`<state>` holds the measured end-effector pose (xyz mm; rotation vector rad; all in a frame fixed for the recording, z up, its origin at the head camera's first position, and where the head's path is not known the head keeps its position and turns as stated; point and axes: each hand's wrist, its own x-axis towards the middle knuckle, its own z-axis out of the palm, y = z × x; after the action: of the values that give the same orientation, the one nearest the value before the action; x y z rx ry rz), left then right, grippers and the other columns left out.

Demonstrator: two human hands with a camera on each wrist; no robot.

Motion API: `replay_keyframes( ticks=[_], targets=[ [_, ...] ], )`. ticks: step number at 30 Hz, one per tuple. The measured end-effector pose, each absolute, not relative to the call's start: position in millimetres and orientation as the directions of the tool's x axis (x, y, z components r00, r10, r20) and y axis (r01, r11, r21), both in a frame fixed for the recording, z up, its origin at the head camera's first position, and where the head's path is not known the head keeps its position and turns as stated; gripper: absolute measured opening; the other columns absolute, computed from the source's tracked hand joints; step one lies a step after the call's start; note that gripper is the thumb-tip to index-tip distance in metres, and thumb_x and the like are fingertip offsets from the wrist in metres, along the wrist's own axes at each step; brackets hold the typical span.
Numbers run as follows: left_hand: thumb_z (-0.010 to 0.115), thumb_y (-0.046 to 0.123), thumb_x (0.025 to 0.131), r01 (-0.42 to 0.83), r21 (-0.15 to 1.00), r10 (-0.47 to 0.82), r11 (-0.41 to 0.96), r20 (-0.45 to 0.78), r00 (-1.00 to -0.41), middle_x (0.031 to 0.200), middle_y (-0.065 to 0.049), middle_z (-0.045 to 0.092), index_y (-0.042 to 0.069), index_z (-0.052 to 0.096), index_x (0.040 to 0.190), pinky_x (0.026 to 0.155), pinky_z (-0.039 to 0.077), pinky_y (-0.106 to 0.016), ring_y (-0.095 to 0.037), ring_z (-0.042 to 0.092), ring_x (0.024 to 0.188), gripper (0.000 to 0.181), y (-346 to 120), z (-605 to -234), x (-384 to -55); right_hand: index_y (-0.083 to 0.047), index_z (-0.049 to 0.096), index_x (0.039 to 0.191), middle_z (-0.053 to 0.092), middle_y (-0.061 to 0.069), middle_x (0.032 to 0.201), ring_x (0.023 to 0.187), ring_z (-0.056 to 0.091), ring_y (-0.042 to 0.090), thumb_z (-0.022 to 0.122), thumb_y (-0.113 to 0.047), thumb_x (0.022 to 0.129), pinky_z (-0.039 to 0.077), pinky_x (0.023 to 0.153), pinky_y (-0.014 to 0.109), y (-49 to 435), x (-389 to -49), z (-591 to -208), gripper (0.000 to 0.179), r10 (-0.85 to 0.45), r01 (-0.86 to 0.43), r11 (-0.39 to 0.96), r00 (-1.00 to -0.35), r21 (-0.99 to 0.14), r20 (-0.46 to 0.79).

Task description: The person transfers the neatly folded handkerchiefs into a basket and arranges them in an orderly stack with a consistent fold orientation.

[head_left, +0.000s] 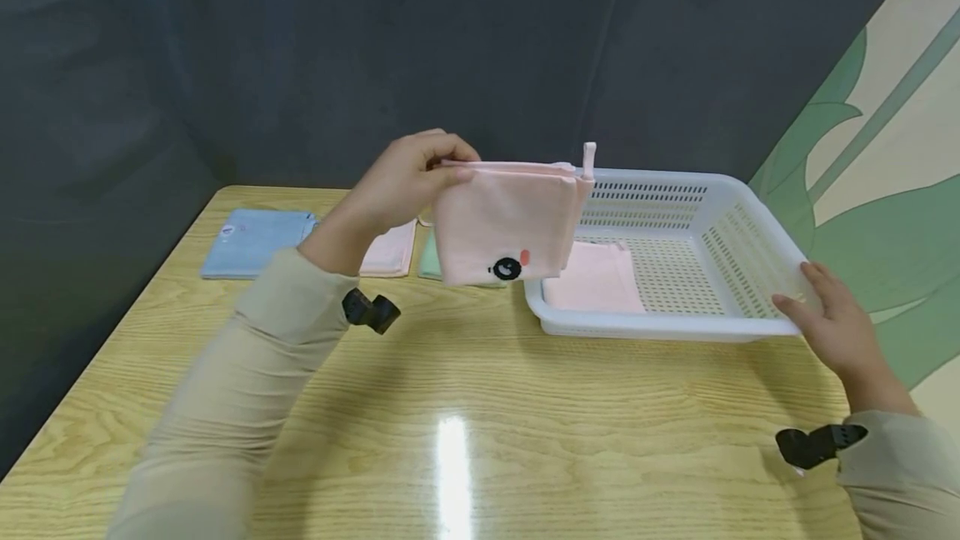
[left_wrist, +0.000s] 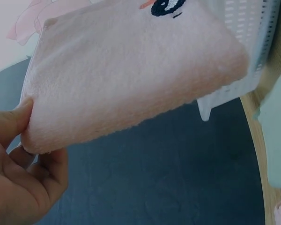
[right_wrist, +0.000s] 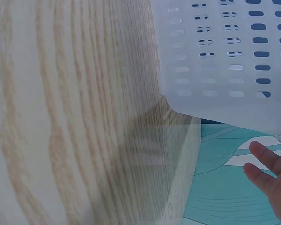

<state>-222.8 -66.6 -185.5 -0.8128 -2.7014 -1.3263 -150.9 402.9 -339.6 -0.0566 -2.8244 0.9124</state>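
At the far left of a wood-grain surface [head_left: 600, 423] lies a blue folded cloth [head_left: 258, 242], flat, with a dark backdrop [head_left: 480, 40] behind. Next, an arm in a pale beige sleeve reaches forward, a small black device [head_left: 371, 311] at its wrist. Just beyond that wrist lies a light pink folded cloth [head_left: 390, 252], partly hidden, and to its right a green folded cloth [head_left: 429, 262], mostly covered from view.

Of the two hands, the left hand [head_left: 416, 177] is closed in a pinch on the upper left corner of a folded pink towel [head_left: 510, 215], thumb on the near face and fingers curled behind. The towel hangs in the air above the surface, in front of the left end of a white plastic basket [head_left: 652, 323]. Its fuzzy front shows an embroidered black eye and a coral spot; a small loop stands up at its upper right corner.

Inside the slotted basket, toward the left, another pink cloth [head_left: 596, 277] lies flat. At the basket's right end, the right hand [head_left: 843, 327] holds the rim in a loose grip, its thumb over the edge. Farthest right, a wall [head_left: 885, 223] shows large painted green leaves.
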Motion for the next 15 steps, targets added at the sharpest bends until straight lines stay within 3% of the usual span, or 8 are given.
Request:
replay_keyframes(
  ticks=[15],
  targets=[
    [0.054, 0.015, 0.085, 0.494, 0.755, 0.458, 0.431, 0.288, -0.841, 0.091, 0.001, 0.051, 0.011, 0.063, 0.094, 0.071, 0.039, -0.023, -0.010, 0.046, 0.082, 0.013, -41, -189, -229, 0.005, 0.005, 0.135, -0.003, 0.023, 0.140, 0.121, -0.002, 0.049, 0.040, -0.024, 0.089, 0.003, 0.086, 0.066, 400, -152, -337, 0.064, 0.077, -0.035, 0.810, -0.983, -0.585, 0.165]
  ],
)
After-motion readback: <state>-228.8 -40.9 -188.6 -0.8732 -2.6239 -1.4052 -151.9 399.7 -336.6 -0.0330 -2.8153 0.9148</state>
